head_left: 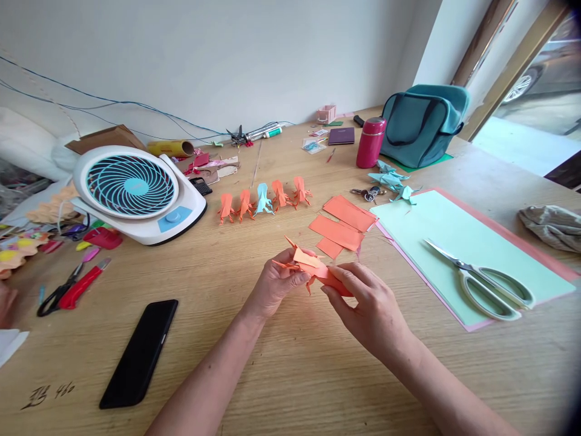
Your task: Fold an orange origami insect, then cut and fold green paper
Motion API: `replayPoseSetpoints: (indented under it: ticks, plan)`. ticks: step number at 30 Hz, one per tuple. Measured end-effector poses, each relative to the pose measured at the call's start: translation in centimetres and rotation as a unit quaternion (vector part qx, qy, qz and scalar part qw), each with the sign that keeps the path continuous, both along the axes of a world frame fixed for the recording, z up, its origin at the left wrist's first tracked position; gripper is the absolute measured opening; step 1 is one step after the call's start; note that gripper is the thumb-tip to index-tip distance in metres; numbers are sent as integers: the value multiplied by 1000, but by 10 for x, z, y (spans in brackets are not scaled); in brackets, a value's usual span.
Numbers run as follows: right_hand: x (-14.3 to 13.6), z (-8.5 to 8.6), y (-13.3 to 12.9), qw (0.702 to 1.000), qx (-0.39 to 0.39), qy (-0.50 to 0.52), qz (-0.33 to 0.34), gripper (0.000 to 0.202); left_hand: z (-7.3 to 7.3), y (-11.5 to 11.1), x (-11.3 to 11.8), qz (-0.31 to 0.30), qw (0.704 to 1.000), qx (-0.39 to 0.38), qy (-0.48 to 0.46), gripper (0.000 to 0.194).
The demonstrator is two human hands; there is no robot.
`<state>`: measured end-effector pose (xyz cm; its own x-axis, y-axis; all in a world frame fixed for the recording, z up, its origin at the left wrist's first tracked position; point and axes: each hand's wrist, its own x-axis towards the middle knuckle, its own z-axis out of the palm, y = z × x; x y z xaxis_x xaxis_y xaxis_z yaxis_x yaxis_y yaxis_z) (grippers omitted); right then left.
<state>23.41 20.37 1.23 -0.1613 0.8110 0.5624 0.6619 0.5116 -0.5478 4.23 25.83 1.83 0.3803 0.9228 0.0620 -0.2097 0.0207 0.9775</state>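
Between my hands, above the wooden table, is an orange origami figure (309,261) with thin pointed limbs at its left end and a wider flat part at its right. My left hand (278,283) pinches the limbed end between thumb and fingers. The fingers and thumb of my right hand (365,297) close on the broad end. Just beyond them lie orange paper strips (338,233) in a loose stack. Farther back stands a row of folded figures, several orange (246,204) and one light blue (263,200).
At right, scissors (481,278) rest on pale green paper sheets (408,230). Blue folded figures (391,178), keys (367,194), a pink bottle (371,143) and a teal bag (422,127) stand behind. A fan (136,194), red cutter (82,287) and black phone (140,353) are at left.
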Motion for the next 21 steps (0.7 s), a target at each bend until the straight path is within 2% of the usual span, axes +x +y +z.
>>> replayPoseSetpoints:
  ticks: [6, 11, 15, 21]
  plan:
    - [2, 3, 1, 999, -15, -34, 24, 13, 8, 4, -12, -42, 995, 50, 78, 30]
    - [7, 12, 2, 995, -65, -44, 66, 10, 13, 6, -19, -86, 986, 74, 122, 31]
    - [9, 15, 1, 994, -76, -19, 78, 10, 12, 6, -19, -85, 989, 62, 105, 32]
    - [5, 7, 0, 999, -9, -9, 48, 13, 2, 3, -9, -40, 998, 26, 28, 32]
